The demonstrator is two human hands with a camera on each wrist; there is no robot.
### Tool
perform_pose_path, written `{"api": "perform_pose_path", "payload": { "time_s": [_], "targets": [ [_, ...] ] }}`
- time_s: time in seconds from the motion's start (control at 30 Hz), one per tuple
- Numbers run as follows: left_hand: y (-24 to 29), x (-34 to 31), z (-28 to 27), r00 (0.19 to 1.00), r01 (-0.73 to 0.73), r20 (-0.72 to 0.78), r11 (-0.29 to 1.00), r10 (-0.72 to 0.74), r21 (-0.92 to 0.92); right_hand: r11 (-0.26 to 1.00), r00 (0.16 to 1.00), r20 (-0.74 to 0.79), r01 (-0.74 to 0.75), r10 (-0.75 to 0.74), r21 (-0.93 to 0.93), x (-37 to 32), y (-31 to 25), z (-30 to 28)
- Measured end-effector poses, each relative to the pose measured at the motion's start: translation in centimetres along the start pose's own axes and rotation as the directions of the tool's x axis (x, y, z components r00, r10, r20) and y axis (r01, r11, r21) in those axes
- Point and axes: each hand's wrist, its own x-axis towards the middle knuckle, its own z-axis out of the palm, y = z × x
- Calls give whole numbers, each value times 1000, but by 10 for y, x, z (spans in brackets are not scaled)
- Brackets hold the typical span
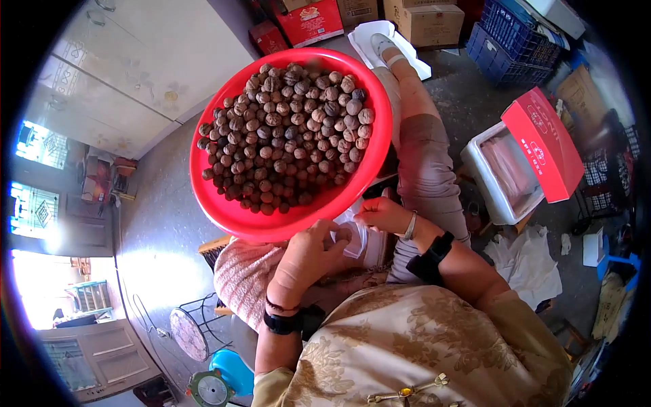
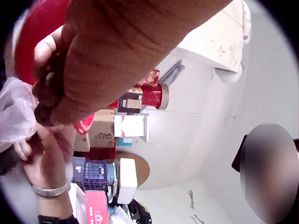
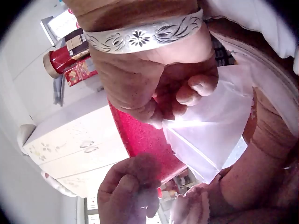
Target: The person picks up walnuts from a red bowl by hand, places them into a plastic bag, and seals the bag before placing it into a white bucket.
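A clear plastic bag (image 3: 210, 126) hangs from my right hand (image 1: 390, 216), whose thumb and fingers pinch its upper edge. The silver bracelet above that hand fills the top of the right wrist view. My left hand (image 1: 308, 261) is just left of the bag, fingers curled in toward the thumb, with nothing showing between them. In the right wrist view the left hand (image 3: 126, 186) is blurred and apart from the bag. Beyond both hands, a wide red basin (image 1: 237, 220) holds many brown walnuts (image 1: 285, 136), its near rim close to the left hand's knuckles.
A pink towel (image 1: 247, 275) drapes at the left of my lap. On the right stand a white foam box (image 1: 498, 210) with a red lid (image 1: 542, 146) and crumpled white plastic (image 1: 525, 261). Blue crates (image 1: 505, 47) and cartons (image 1: 430, 24) line the back. A white cabinet (image 1: 149, 61) stands left.
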Motion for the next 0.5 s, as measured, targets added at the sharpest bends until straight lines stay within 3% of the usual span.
{"api": "perform_pose_path", "payload": {
  "time_s": [0.13, 0.33, 0.43, 0.5],
  "targets": [
    [-3, 0, 10, 997, 28, -80, 999, -25, 35, 1000, 1000, 0, 7, -7, -30, 0, -1, 2],
    [-25, -3, 20, 986, -146, -98, 984, 137, -98, 990, 996, 62, 74, -67, -118, 7, 12, -1],
    [-41, -4, 29, 1000, -17, -23, 986, 14, -168, 992, 999, 21, 40, -38, -121, 5, 6, 0],
    [-42, -3, 34, 979, 199, 58, 875, -194, -442, 994, 1000, 14, -26, 28, -104, 4, 2, 0]
  ]
}}
